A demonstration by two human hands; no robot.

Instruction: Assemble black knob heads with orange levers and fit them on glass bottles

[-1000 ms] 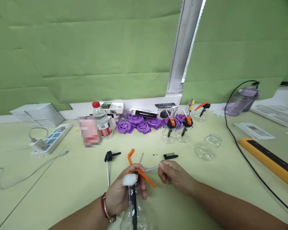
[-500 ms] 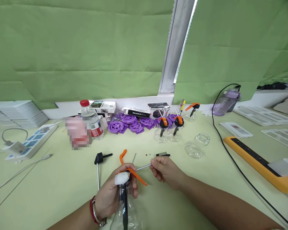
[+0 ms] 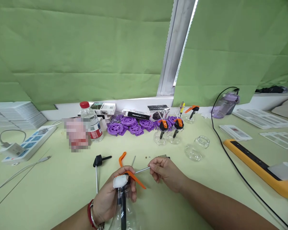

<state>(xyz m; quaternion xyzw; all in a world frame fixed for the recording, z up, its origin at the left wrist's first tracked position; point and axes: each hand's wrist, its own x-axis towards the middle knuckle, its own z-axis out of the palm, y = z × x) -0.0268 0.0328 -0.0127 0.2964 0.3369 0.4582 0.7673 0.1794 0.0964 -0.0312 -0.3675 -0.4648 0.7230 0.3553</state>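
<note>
My left hand (image 3: 108,196) is closed around the neck of a clear bottle (image 3: 132,217) near the bottom edge. A black tube (image 3: 123,207) runs down inside the bottle, and an orange lever (image 3: 139,182) sticks out at its top. White padding (image 3: 120,181) covers the thumb tip. My right hand (image 3: 165,172) pinches the outer end of a thin metal rod (image 3: 142,170); its other end meets the bottle's top by the left fingers. Nearby lie a loose orange lever (image 3: 122,158), a small pin (image 3: 133,160), a black nozzle piece with a rod (image 3: 99,160) and a partly hidden spring (image 3: 162,156).
Behind stand bottles with orange-and-black tops (image 3: 163,126), purple plastic discs (image 3: 128,121) and a red-capped water bottle (image 3: 94,124). Clear pieces (image 3: 193,152) lie to the right, near a black cable (image 3: 220,137) and an orange-and-black bar (image 3: 256,166). A power strip (image 3: 31,143) is at left.
Both hands keep their holds, with the rod still at the bottle's top. My right hand now covers more of the spring. The whole view has shifted slightly.
</note>
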